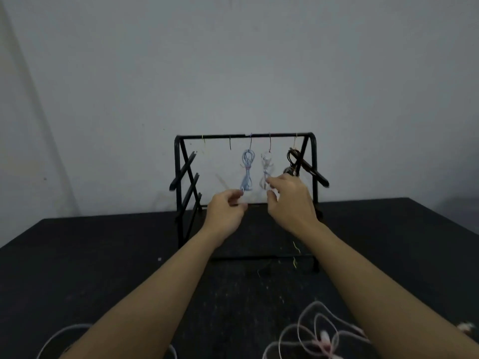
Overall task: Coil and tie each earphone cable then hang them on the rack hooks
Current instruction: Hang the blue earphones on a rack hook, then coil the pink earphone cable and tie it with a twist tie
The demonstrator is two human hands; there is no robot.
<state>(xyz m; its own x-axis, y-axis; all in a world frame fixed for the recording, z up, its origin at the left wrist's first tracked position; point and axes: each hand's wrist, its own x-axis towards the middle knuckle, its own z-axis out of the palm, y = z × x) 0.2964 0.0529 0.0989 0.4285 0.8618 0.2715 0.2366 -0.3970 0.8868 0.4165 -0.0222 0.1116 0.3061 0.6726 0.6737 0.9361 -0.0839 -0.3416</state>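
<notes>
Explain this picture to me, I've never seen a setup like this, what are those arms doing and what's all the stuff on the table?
One picture, from a camera worn on a person's head, looking forward and down. Both bare arms reach to a black metal rack on a dark table. Three tied bundles hang from its hooks: a blue earphone coil, a white earphone coil, a dark coil. The right hand touches the white one; the left hand has curled fingers at the blue one's bottom, grip unclear. Loose pale cables lie nearest.
</notes>
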